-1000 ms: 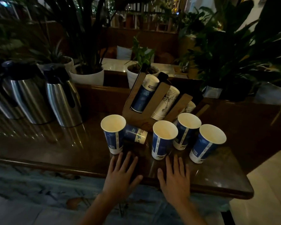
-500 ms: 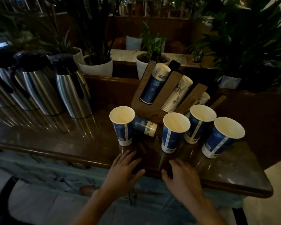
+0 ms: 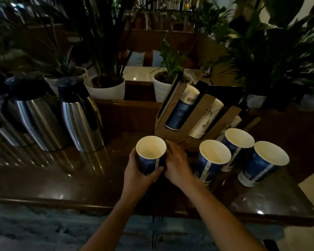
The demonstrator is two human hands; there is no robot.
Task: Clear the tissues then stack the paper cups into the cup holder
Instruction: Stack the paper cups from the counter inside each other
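A blue paper cup [image 3: 150,156] stands upright, mouth up, in the left hand [image 3: 140,175], whose fingers and thumb wrap its lower wall. The right hand [image 3: 178,164] lies just beside that cup on its right, palm down and fingers reaching past it; whether it grips anything there cannot be told. Further right of this hand three more open cups [image 3: 213,160] stand on the dark tabletop [image 3: 80,183], close together. Beyond both hands the wooden cup holder [image 3: 205,107] leans, with stacked cups in its slots. Well left of the left hand stand steel jugs [image 3: 80,116].
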